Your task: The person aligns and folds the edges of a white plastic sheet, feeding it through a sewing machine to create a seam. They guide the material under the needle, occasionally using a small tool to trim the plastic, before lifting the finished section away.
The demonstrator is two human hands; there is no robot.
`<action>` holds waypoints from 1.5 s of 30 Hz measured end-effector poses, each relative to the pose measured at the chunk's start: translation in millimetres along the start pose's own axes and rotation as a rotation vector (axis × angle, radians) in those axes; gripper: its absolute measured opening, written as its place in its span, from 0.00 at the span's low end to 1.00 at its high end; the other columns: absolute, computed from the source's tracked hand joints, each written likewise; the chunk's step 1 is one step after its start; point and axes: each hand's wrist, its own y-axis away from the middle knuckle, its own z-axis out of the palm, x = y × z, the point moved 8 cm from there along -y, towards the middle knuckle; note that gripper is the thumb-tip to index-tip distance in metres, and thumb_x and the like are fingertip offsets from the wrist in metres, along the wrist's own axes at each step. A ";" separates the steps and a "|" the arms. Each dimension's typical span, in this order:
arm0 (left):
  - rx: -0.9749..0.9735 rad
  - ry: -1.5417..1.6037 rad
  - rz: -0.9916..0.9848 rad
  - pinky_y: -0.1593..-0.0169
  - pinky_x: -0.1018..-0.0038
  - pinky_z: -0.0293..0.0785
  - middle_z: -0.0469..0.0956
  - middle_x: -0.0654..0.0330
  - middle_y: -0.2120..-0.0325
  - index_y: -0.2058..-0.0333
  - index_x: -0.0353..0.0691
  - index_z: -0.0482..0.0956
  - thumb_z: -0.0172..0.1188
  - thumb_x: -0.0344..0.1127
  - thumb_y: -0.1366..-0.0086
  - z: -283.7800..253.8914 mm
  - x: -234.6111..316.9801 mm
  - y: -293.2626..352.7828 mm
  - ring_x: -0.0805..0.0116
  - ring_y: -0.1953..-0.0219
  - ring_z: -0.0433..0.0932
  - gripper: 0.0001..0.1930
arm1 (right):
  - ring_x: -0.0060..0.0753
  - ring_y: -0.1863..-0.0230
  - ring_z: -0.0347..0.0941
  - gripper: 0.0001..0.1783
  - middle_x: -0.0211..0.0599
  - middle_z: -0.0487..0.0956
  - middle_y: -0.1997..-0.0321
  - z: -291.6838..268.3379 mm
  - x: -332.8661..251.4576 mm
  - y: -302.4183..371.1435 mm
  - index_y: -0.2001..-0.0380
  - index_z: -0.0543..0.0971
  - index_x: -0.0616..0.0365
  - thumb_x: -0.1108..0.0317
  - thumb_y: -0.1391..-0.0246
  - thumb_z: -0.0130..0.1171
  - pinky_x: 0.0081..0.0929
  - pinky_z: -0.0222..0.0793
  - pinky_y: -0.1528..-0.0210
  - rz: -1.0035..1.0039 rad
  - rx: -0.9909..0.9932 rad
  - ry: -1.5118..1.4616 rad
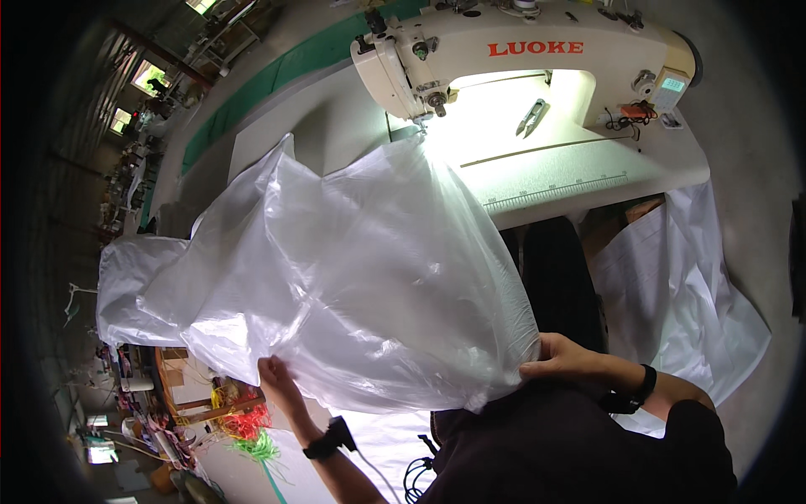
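Observation:
A large sheet of thin, shiny white fabric (369, 269) spreads over the front of the sewing table and down toward my lap. Its far corner runs up to the needle area of a white sewing machine (520, 46). With fingers closed, my left hand (281, 388) grips the fabric's near left edge. At the near right edge, my right hand (558, 356) pinches the same fabric between thumb and fingers. Between my hands the cloth hangs loosely in folds. Whether the presser foot is down on the cloth, I cannot tell.
Thread snips (532, 118) lie on the lit machine bed (571, 155). More white cloth (680, 286) hangs at the right. Red and green strips (252, 424) hang at the lower left. A cable (416, 479) dangles near my body. Behind the table runs a green strip (277, 71).

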 end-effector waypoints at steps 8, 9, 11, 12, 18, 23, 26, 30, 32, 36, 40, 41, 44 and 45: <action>-0.831 -0.083 0.628 0.47 0.65 0.72 0.75 0.48 0.51 0.49 0.36 0.73 0.74 0.47 0.51 186.4 204.1 169.1 0.54 0.50 0.76 0.34 | 0.25 0.45 0.72 0.21 0.36 0.77 0.47 -10.4 -7.1 -14.6 0.43 0.68 0.62 0.65 0.35 0.55 0.27 0.66 0.40 -0.223 0.141 -0.133; -0.886 -0.207 0.787 0.52 0.62 0.74 0.76 0.48 0.55 0.43 0.34 0.68 0.72 0.49 0.50 208.9 212.9 194.4 0.51 0.55 0.78 0.40 | 0.25 0.46 0.72 0.19 0.35 0.77 0.48 -10.0 -11.9 -12.6 0.44 0.68 0.62 0.65 0.34 0.54 0.27 0.67 0.41 -0.264 0.158 -0.097; -0.916 -0.271 0.821 0.63 0.63 0.75 0.78 0.56 0.67 0.57 0.39 0.77 0.67 0.36 0.46 234.0 210.4 211.0 0.55 0.65 0.79 0.18 | 0.24 0.47 0.72 0.19 0.35 0.77 0.49 -7.9 -13.1 -9.3 0.44 0.69 0.62 0.64 0.33 0.53 0.26 0.68 0.43 -0.202 0.169 0.000; -0.972 -0.342 0.806 0.67 0.63 0.74 0.76 0.58 0.72 0.61 0.40 0.77 0.64 0.32 0.45 246.5 201.7 216.0 0.56 0.70 0.78 0.11 | 0.24 0.48 0.72 0.18 0.35 0.77 0.50 -8.2 -11.3 -9.0 0.45 0.69 0.63 0.64 0.33 0.52 0.26 0.69 0.44 -0.118 0.184 0.102; -0.962 -0.191 0.914 0.68 0.63 0.74 0.74 0.58 0.75 0.66 0.41 0.76 0.61 0.30 0.43 254.1 202.1 223.3 0.57 0.71 0.78 0.06 | 0.49 0.55 0.80 0.35 0.55 0.79 0.52 -13.9 -61.3 -30.3 0.34 0.55 0.63 0.60 0.36 0.55 0.35 0.74 0.51 -0.446 0.375 0.442; -1.128 -0.230 1.016 0.61 0.64 0.77 0.79 0.58 0.65 0.66 0.42 0.79 0.61 0.29 0.42 256.3 237.6 172.2 0.58 0.63 0.81 0.04 | 0.55 0.56 0.79 0.34 0.63 0.79 0.58 -17.9 -59.5 -51.5 0.32 0.51 0.66 0.69 0.36 0.50 0.38 0.74 0.52 -0.387 0.596 0.708; -0.501 -0.265 1.223 0.47 0.63 0.75 0.79 0.55 0.52 0.52 0.40 0.77 0.54 0.24 0.39 276.8 277.7 71.8 0.55 0.51 0.78 0.15 | 0.61 0.68 0.78 0.34 0.65 0.78 0.71 -10.0 -57.2 -51.3 0.31 0.48 0.66 0.72 0.37 0.48 0.44 0.74 0.62 -0.384 0.621 0.817; -0.445 -0.250 1.207 0.38 0.61 0.65 0.76 0.58 0.47 0.48 0.40 0.76 0.55 0.29 0.36 324.5 269.3 9.0 0.58 0.42 0.72 0.16 | 0.55 0.81 0.74 0.38 0.55 0.74 0.83 -1.5 -65.2 -46.2 0.30 0.44 0.65 0.73 0.37 0.48 0.46 0.70 0.74 -0.463 0.673 0.916; -0.443 -0.265 1.180 0.36 0.61 0.62 0.75 0.58 0.46 0.48 0.41 0.76 0.56 0.31 0.35 335.2 259.3 -0.3 0.59 0.40 0.70 0.16 | 0.55 0.81 0.74 0.38 0.54 0.73 0.84 -2.5 -64.4 -47.6 0.30 0.44 0.65 0.73 0.38 0.48 0.45 0.70 0.75 -0.420 0.669 0.924; -0.455 -0.337 1.223 0.37 0.60 0.61 0.73 0.58 0.43 0.48 0.41 0.75 0.58 0.34 0.37 339.6 253.5 4.8 0.60 0.40 0.69 0.18 | 0.52 0.82 0.74 0.40 0.51 0.74 0.84 -1.9 -64.4 -51.7 0.30 0.43 0.64 0.75 0.40 0.48 0.44 0.70 0.76 -0.354 0.604 1.059; -0.468 -0.285 1.140 0.38 0.59 0.61 0.70 0.58 0.40 0.45 0.40 0.72 0.59 0.35 0.38 341.4 259.1 -1.9 0.58 0.41 0.70 0.22 | 0.52 0.82 0.74 0.41 0.50 0.74 0.84 -1.2 -68.2 -52.3 0.29 0.42 0.64 0.76 0.42 0.49 0.44 0.70 0.76 -0.330 0.550 1.085; -0.463 -0.283 1.140 0.38 0.59 0.61 0.70 0.58 0.40 0.45 0.40 0.72 0.59 0.35 0.38 342.1 260.2 -2.5 0.58 0.41 0.70 0.22 | 0.51 0.81 0.75 0.44 0.50 0.75 0.82 0.7 -69.6 -52.2 0.30 0.42 0.66 0.77 0.46 0.49 0.44 0.72 0.76 -0.316 0.540 1.123; -0.433 -0.346 1.199 0.38 0.60 0.61 0.69 0.58 0.40 0.44 0.40 0.70 0.59 0.34 0.39 343.8 261.2 0.8 0.59 0.40 0.68 0.24 | 0.52 0.82 0.75 0.41 0.51 0.74 0.83 4.9 -76.0 -49.9 0.30 0.42 0.66 0.75 0.42 0.47 0.44 0.71 0.76 -0.301 0.525 1.146; -0.449 -0.347 1.171 0.38 0.60 0.61 0.69 0.58 0.40 0.44 0.41 0.70 0.59 0.34 0.39 344.7 259.9 -0.5 0.59 0.39 0.68 0.23 | 0.51 0.81 0.75 0.42 0.50 0.76 0.82 7.0 -76.1 -50.4 0.30 0.41 0.68 0.76 0.44 0.48 0.44 0.72 0.76 -0.280 0.495 1.151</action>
